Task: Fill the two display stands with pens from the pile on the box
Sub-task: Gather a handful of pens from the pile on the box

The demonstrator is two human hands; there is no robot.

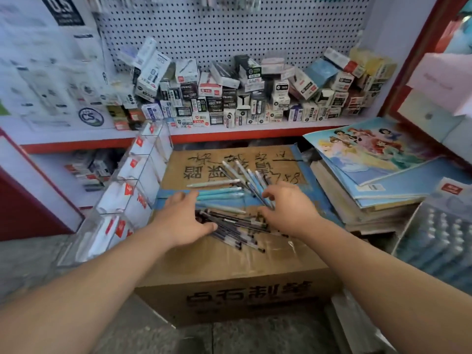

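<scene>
A pile of pens lies on top of a cardboard box (229, 267). Pale blue and white pens (219, 194) fan out at the far side, and dark pens (237, 231) lie nearer me. My left hand (182, 222) rests on the left ends of the dark pens, its thumb stretched across them and its fingers bent down onto the box. My right hand (290, 209) curls its fingers and thumb round the converging ends of the pale pens. A clear tiered display stand (138, 175) with red labels stands to the left of the box, and a second clear stand (84, 241) sits below it.
A shelf (229, 131) behind the box carries several small pen cartons under a pegboard wall. A stack of picture books (370, 169) lies right of the box. A wrapped pack of bottles (439, 236) stands at the far right. A red cabinet is on the left.
</scene>
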